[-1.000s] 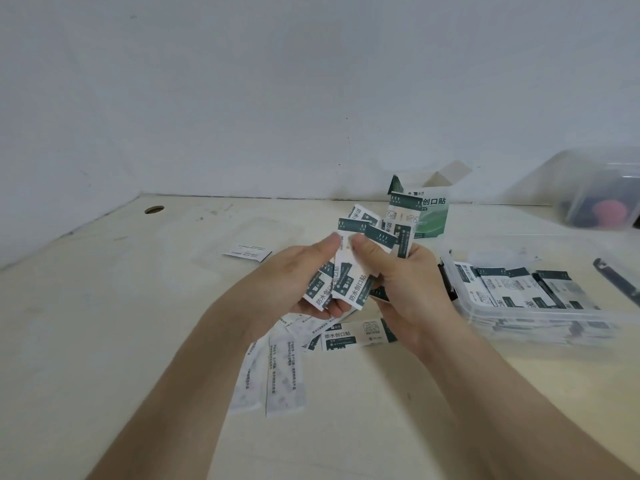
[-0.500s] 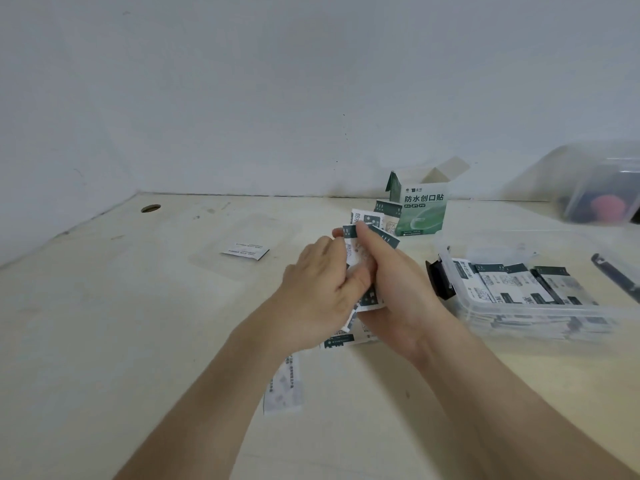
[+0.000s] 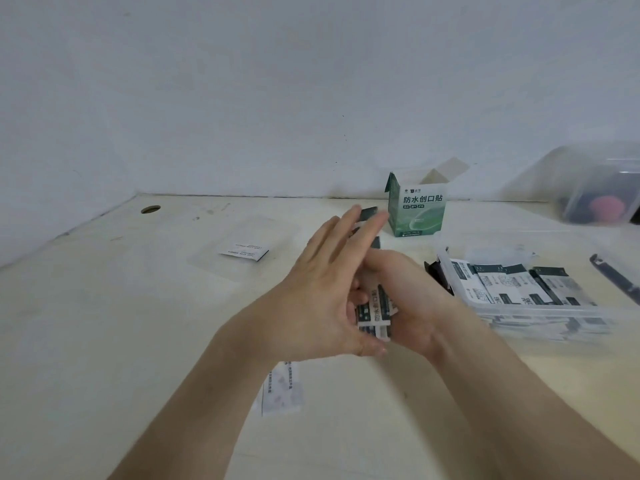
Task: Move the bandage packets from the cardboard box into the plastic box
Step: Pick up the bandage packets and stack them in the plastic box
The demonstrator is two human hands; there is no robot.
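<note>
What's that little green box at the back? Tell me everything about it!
The cardboard box is small, green and white, with dark Chinese lettering on its front. It looks like thin card. It stands upright with its top flaps open, one green flap sticking up on the left. It sits on the table near the wall, farther back than the plastic box. Only the table touches it; its inside is hidden.

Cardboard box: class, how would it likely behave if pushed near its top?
The cardboard box stands upright on a small base, so a high push might tip it. Its flaps are open and many packets already lie in the plastic box, so it is probably light.
</note>
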